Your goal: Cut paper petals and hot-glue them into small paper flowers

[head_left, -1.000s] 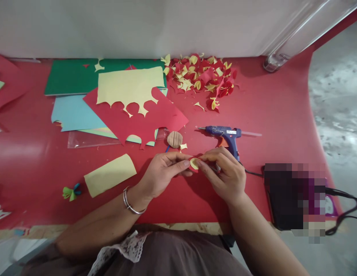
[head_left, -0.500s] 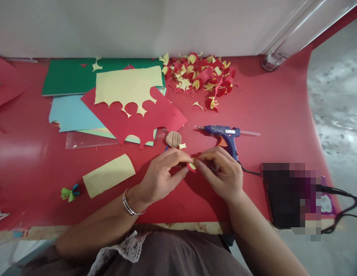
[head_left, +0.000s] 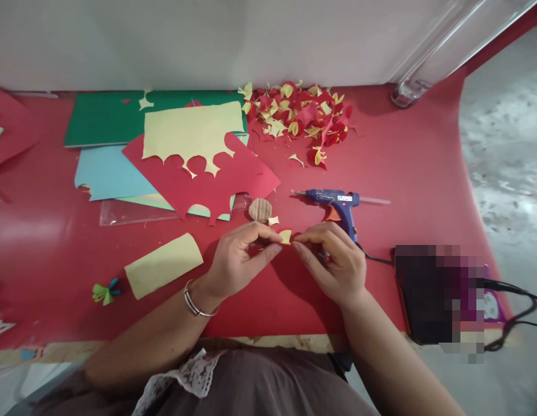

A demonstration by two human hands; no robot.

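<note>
Between the hands is a small yellow and red paper piece (head_left: 286, 237), its yellow part standing up above a thin red edge. My left hand (head_left: 242, 254) pinches its left side between thumb and fingertips. My right hand (head_left: 333, 260) is closed in a pinch at its right end. Just above the hands lie a round wooden disc (head_left: 260, 210) and a tiny cream paper scrap (head_left: 273, 221). A blue glue gun (head_left: 333, 199) with an orange trigger rests on its side behind my right hand.
Cut red paper (head_left: 199, 185), yellow paper (head_left: 193, 127) and a green sheet (head_left: 99, 118) overlap at the back left. Red and yellow paper flowers (head_left: 298, 112) are heaped at the back. A yellow strip (head_left: 164, 266) and a green-blue flower (head_left: 106, 292) lie left; a dark pixelated object (head_left: 424, 294) is right.
The paper piece has turned from showing a round yellow and red face to a yellow part upright over a red edge. My fingertips have moved slightly apart.
</note>
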